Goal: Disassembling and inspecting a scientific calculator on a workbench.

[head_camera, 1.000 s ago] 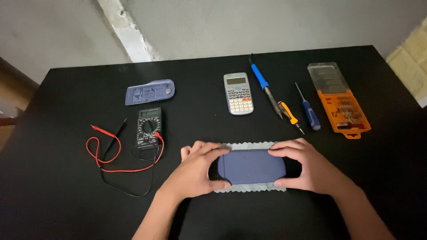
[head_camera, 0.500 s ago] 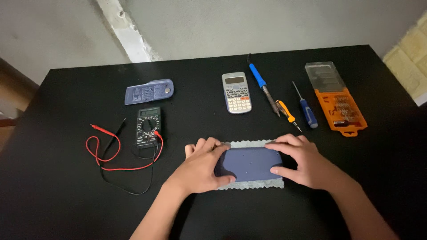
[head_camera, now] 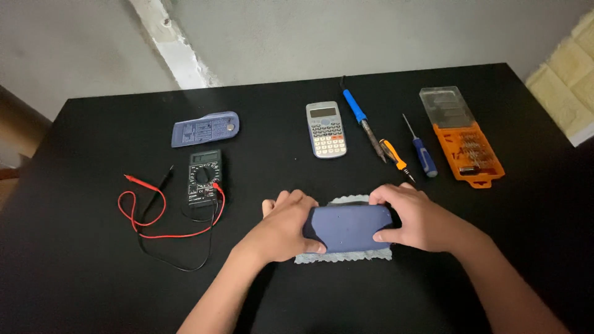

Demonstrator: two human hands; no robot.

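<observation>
1. Dim, even indoor light; the black bench (head_camera: 93,272) swallows most of it.
2. Behind the bench, the pale wall (head_camera: 346,37) is the brightest area.
3. Shadows are faint and no glare shows.
4. Focus is soft throughout, with slight wide-angle stretch towards the bench's corners.

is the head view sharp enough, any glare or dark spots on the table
Head view: dim, soft light, no glare; the black table swallows shadows; the blue case between left hand and right hand reads fairly sharp; the calculator keys look slightly soft.
</observation>
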